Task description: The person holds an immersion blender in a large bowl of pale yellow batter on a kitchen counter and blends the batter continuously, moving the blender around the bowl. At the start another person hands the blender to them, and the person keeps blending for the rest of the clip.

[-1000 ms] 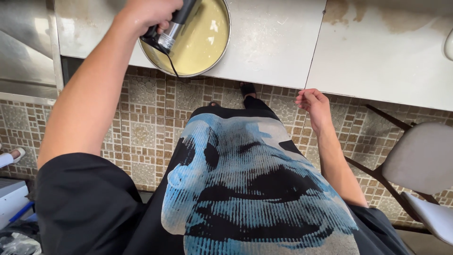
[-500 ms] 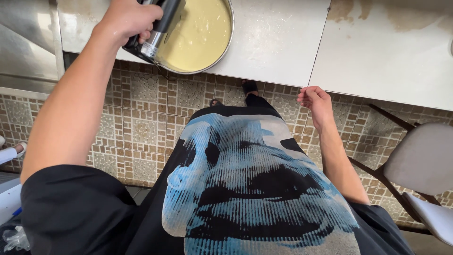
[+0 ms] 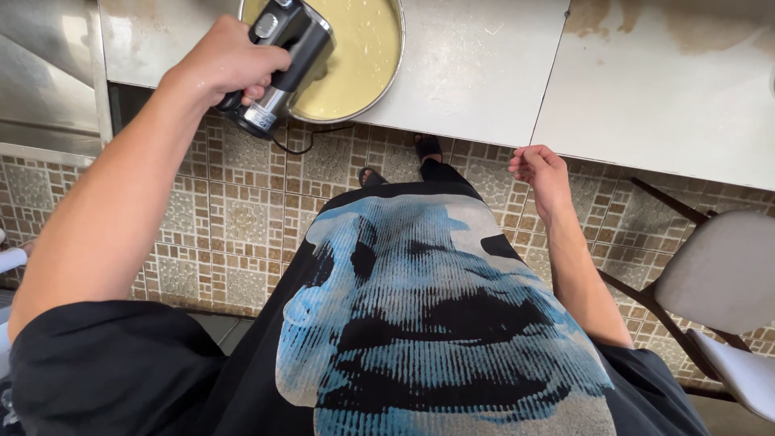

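Two hands | left hand (image 3: pixel 230 60) gripping hand mixer (image 3: pixel 282 64) over batter bowl (image 3: pixel 355 48) | right hand (image 3: pixel 541 171) loosely curled, empty

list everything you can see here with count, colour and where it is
hand blender: one, black and silver, over the near rim of the bowl, gripped by the left hand
metal bowl: one, silver, on the counter at top, partly out of frame
batter: one pool, pale yellow, inside the bowl
counter: one, off-white and stained, across the top
power cord: one, black, hanging below the blender
chair: one, pale seat on a dark frame, at right
floor tiles: many, beige and brown, below the counter
left hand: one, wrapped around the blender
right hand: one, empty, at the counter edge
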